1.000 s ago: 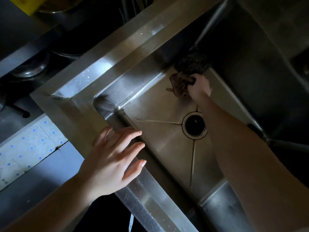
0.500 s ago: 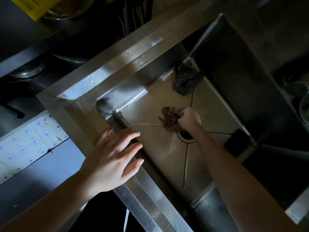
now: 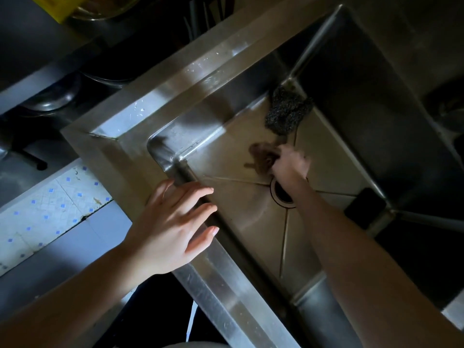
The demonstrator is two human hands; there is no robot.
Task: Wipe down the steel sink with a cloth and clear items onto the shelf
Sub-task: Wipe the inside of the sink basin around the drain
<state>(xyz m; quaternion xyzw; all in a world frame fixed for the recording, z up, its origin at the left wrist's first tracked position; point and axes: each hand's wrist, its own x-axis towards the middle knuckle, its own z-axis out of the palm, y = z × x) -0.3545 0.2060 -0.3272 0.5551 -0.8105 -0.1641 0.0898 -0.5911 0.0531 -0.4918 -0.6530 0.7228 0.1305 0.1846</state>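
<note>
The steel sink (image 3: 175, 79) fills the middle of the view, seen from above. My right hand (image 3: 291, 164) is down on the basin floor, gripping a brown cloth (image 3: 261, 156) just beyond the round drain (image 3: 282, 194); both are blurred. A dark steel-wool scourer (image 3: 286, 111) lies in the far corner of the basin. A flat black object (image 3: 365, 207) rests at the basin's right corner. My left hand (image 3: 173, 227) rests with its fingers spread on the sink's near rim, holding nothing.
A strip of white counter with blue dots (image 3: 47, 214) lies left of the sink. Dark pots and lids (image 3: 50, 101) sit behind the rim at upper left, near a yellow item (image 3: 60, 3). Another dark vessel (image 3: 452, 114) shows at the right edge.
My right hand dragged the cloth from beside the scourer toward the drain, then back a little toward the far corner. The left hand stayed on the rim.
</note>
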